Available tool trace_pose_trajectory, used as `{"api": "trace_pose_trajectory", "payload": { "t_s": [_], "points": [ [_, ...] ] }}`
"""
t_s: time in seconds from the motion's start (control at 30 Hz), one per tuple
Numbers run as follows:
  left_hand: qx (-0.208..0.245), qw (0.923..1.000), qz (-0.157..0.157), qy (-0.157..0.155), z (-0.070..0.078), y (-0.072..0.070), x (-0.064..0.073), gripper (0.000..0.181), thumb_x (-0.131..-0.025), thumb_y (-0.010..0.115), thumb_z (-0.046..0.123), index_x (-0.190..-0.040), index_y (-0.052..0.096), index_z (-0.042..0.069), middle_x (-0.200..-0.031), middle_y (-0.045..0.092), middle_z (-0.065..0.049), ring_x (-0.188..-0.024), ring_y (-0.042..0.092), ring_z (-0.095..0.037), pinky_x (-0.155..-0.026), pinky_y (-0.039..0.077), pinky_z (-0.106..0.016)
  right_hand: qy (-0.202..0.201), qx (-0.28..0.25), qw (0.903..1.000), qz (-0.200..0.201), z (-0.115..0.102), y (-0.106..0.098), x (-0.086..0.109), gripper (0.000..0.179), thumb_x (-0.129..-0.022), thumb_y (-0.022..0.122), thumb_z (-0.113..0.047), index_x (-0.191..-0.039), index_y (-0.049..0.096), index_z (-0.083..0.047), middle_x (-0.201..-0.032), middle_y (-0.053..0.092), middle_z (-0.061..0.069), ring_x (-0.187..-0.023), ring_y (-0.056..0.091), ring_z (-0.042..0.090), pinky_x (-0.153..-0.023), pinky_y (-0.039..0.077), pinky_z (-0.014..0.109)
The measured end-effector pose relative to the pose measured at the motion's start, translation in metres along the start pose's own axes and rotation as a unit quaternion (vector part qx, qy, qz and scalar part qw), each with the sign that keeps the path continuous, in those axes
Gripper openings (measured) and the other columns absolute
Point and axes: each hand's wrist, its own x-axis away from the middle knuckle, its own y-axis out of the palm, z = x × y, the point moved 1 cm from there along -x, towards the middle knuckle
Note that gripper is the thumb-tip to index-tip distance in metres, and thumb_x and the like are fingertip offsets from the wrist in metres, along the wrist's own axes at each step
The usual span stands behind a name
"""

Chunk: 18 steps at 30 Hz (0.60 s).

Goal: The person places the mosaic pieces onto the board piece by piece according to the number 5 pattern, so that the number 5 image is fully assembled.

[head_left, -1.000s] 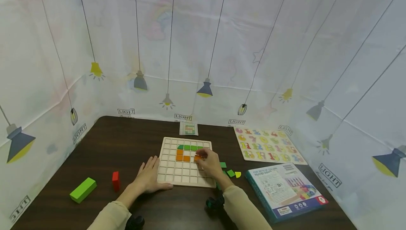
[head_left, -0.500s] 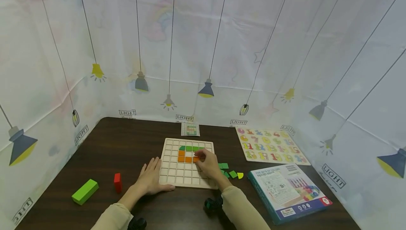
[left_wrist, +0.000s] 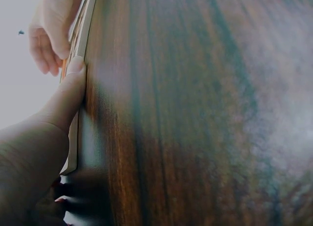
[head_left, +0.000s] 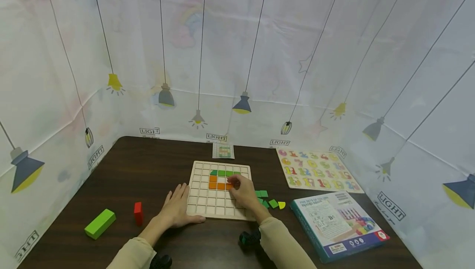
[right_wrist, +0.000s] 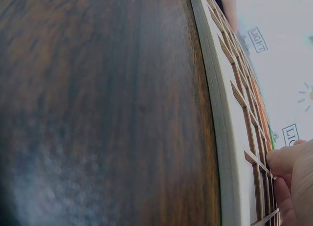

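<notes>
A pale wooden grid board (head_left: 205, 210) lies on the dark table, with a row of green tiles (head_left: 222, 173) and several orange tiles (head_left: 213, 182) in its cells. My right hand (head_left: 243, 192) reaches over the board's right part and pinches an orange tile (head_left: 229, 186) at the right end of the orange row. In the right wrist view, the fingertips of that hand (right_wrist: 288, 162) are right at the grid, partly hiding the tile. Fingers straight, my left hand (head_left: 176, 209) rests against the board's left edge. Its thumb (left_wrist: 71, 89) presses along the near rim.
Loose green tiles (head_left: 263, 194) and a yellow piece (head_left: 281, 205) lie right of the board. Farther right are a boxed set (head_left: 339, 223) and a number board (head_left: 319, 170). A pattern card (head_left: 223, 151) lies behind; a green block (head_left: 100, 223) and red block (head_left: 138, 213) lie left.
My right hand has brought the orange tile left against the other orange tiles, closing the gap between them. My left hand has stayed at the board's edge. The head view has shifted slightly.
</notes>
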Motion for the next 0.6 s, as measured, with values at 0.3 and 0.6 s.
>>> {"api": "trace_pose_trajectory", "payload": {
  "t_s": [0.3,0.6],
  "points": [
    [-0.006,1.0000,0.002,0.001,0.0009,-0.0011,0.0003,0.120,-0.068,0.068,0.070,-0.146,0.022,-0.008,-0.150,0.020,-0.027,-0.139,0.016,-0.040,-0.108,0.013,-0.059,-0.012,-0.007,0.9999,-0.001,-0.0049,-0.0010,0.0012,0.027,-0.081,0.065,0.007,-0.107,0.065,0.001,-0.102,0.066,0.011,-0.092,0.063,0.023,-0.077,0.053,0.032],
    [-0.007,1.0000,0.002,-0.003,0.0019,-0.0018,0.0005,0.121,-0.067,0.069,0.070,-0.146,0.021,-0.007,-0.151,0.020,-0.027,-0.139,0.016,-0.041,-0.108,0.013,-0.059,0.000,-0.012,0.9996,0.025,-0.0095,-0.0058,0.0068,0.026,-0.082,0.063,0.009,-0.107,0.065,0.001,-0.102,0.066,0.011,-0.094,0.063,0.024,-0.076,0.053,0.029]
  ]
}}
